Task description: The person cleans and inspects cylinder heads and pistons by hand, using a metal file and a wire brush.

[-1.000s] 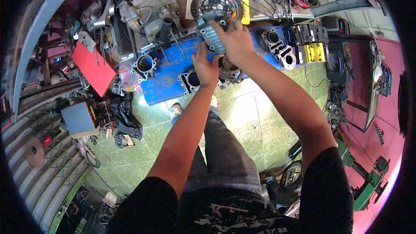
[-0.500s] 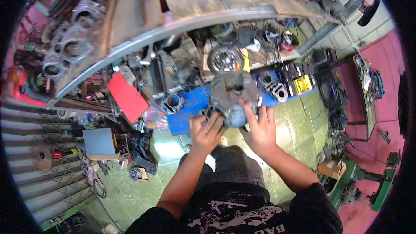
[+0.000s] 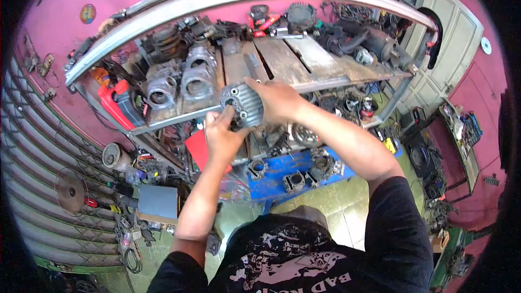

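Observation:
Both my hands hold up a grey finned cylinder head [image 3: 248, 107] in front of the upper shelf. My left hand [image 3: 221, 137] grips its lower left side, with fingertips at the face that has bolt holes. Across the ribbed right side wraps my right hand [image 3: 278, 102], its fingers reaching the top edge; the thumb is partly hidden. Behind the part, on the shelf's planks, stand cylinder blocks [image 3: 198, 82] with round bores. Below my arms, several engine parts, among them a cylinder block [image 3: 296, 182], lie on a blue bench [image 3: 277, 192].
The upper shelf's metal front edge [image 3: 179, 119] runs just behind my hands. A red and black bottle [image 3: 124, 104] stands at its left end. Under it hangs a red panel [image 3: 198, 149]. A grey-topped box [image 3: 157, 202] and a fan [image 3: 71, 190] are at the lower left.
My hands have lifted the cylinder head from above the blue bench up to the shelf's front edge and turned it. My view has tilted up, showing more of the shelf and wall.

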Tool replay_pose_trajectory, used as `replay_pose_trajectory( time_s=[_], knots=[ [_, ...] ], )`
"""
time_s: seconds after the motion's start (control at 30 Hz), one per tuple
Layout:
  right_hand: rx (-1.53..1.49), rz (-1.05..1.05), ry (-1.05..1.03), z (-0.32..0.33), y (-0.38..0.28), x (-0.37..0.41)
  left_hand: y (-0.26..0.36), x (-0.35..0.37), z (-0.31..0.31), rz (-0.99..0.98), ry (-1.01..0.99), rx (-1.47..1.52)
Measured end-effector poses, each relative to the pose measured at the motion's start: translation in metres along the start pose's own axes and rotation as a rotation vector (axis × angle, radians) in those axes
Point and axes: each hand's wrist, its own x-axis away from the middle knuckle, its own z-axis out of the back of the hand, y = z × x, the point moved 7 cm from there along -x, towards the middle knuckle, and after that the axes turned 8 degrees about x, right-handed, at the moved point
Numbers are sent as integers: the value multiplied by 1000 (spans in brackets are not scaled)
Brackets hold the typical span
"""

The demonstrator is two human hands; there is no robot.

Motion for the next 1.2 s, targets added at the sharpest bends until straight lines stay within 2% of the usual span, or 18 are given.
replay_pose_trajectory(
  time_s=[0.07,0.1,0.13,0.17,0.2,0.27,0.33,0.43,0.47,0.6,0.7,0.77,0.83,0.9,0.93,1.0,1.1,1.2],
  knots=[
    [-87,100,-227,-13,7,-54,-6,-42,13,58,-1,-2],
    [-78,109,-209,-14,16,-84,-17,-59,11,161,-58,-68],
    [-227,76,-440,-35,25,-109,-29,-73,9,272,-120,-135],
    [-379,43,-677,-53,30,-123,-42,-87,5,271,-111,-141],
    [-438,41,-719,-57,35,-135,-60,-98,-8,279,-143,-97],
    [-332,21,-721,-98,62,-175,-66,-116,-18,384,-273,-38],
    [-224,2,-725,-107,72,-187,-77,-123,-30,374,-290,-62],
    [-81,116,-689,-104,80,-193,-86,-130,-49,406,-344,-91],
    [-47,198,-605,-99,78,-193,-88,-130,-55,391,-333,-77],
    [-228,176,-784,-98,88,-186,-109,-131,-70,438,-310,18],
    [-278,244,-640,-103,91,-191,-111,-129,-69,573,-362,-33],
    [-363,262,-418,-114,103,-195,-114,-127,-70,448,-289,-16],
    [-396,349,-375,-110,118,-175,-118,-124,-73,443,-274,-52],
    [-721,130,-203,-124,157,-171,-115,-121,-73,431,-200,73],
    [-720,145,-204,-120,155,-163,-116,-119,-75,493,-234,141],
    [-404,-153,-321,-130,171,-142,-124,-116,-79,492,-174,113],
    [-394,-59,-256,-147,178,-144,-128,-121,-79,545,-169,129],
    [-277,-16,-317,-147,180,-143,-128,-122,-80,513,-221,33]
  ],
)
